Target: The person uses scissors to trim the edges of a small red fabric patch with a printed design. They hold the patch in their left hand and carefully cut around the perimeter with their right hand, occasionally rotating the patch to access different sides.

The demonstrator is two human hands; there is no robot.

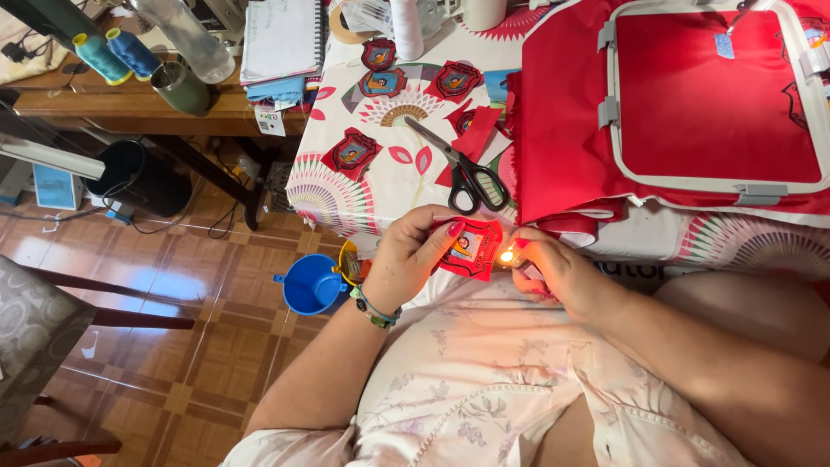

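While the left hand pinched a red patch just below the scissors, the right hand gripped a lit lighter at its edge, several patches waiting on the tabletop beside the scissors.

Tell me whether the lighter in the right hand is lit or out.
Lit. A small orange flame glows at the tip of the lighter in the right hand, right at the edge of the red patch the left hand holds.
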